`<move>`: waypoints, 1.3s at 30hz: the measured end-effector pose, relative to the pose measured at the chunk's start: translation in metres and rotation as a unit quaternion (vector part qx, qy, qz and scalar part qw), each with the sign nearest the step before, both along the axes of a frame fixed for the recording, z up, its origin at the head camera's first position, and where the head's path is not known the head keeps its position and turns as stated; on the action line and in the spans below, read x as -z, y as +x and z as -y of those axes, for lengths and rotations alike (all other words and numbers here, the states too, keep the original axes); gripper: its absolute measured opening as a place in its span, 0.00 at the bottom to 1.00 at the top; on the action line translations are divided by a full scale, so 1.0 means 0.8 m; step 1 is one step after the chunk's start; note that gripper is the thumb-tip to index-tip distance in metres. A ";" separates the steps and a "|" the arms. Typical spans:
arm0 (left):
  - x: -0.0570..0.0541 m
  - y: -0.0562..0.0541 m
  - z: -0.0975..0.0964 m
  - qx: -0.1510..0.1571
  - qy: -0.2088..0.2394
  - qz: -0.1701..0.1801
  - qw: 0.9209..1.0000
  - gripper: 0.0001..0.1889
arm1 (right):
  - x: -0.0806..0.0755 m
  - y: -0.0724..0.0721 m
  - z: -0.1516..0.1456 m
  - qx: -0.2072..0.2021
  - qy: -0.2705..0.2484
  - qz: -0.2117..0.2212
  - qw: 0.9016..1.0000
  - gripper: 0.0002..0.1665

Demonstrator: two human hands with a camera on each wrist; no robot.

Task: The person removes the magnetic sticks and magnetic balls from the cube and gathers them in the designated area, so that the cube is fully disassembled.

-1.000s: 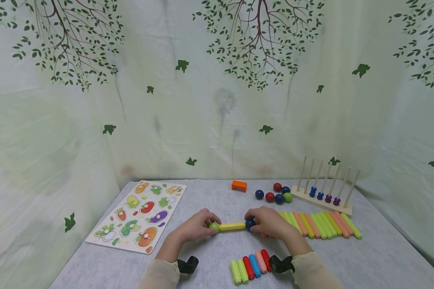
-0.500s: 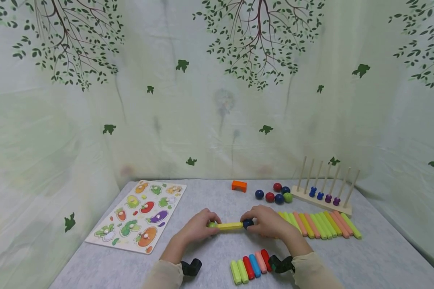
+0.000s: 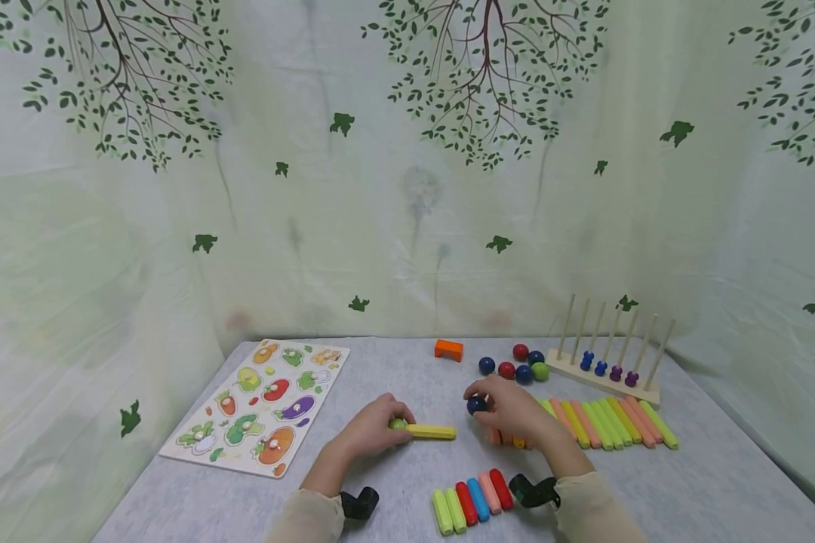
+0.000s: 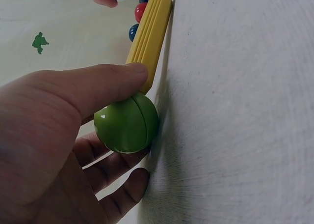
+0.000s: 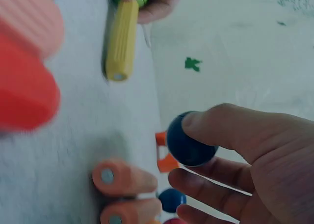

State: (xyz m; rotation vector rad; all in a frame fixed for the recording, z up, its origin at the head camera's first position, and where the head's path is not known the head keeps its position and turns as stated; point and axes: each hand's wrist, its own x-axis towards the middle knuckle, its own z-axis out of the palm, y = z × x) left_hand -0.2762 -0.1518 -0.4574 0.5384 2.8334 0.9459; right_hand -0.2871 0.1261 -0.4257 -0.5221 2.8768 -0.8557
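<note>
My left hand [image 3: 373, 427] grips a green ball [image 4: 128, 128], its thumb lying where the ball meets a yellow ribbed stick [image 3: 435, 432]. The stick points to the right just over the table, and its free end shows a small silvery disc in the right wrist view. Between thumb and fingers, my right hand [image 3: 516, 413] pinches a dark blue ball [image 5: 190, 144], apart from the stick. Beneath the right hand lie orange sticks [image 5: 122, 177], partly hidden by it in the head view.
A row of coloured sticks [image 3: 604, 424] lies at the right, and a shorter row [image 3: 476, 499] nearer me. Behind are several loose balls [image 3: 506, 370], an orange block [image 3: 449, 350] and a peg stand [image 3: 604, 377]. A vegetable puzzle board [image 3: 244, 407] lies at the left.
The blue ball has come off the yellow stick's right end, and my right hand has carried it right and slightly back. My left hand keeps the green ball; the stick's free end has dipped.
</note>
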 end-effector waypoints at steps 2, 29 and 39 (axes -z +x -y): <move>0.000 0.000 0.000 -0.001 -0.001 0.002 1.000 0.05 | 0.000 -0.004 -0.009 0.030 -0.010 -0.015 0.999 0.20; 0.000 0.004 -0.002 -0.002 -0.006 -0.005 1.000 0.06 | 0.028 -0.037 -0.112 0.213 -0.037 -0.047 0.975 0.25; 0.002 0.002 -0.001 0.002 -0.006 -0.009 1.000 0.06 | 0.027 -0.034 -0.107 0.196 -0.051 -0.032 0.979 0.20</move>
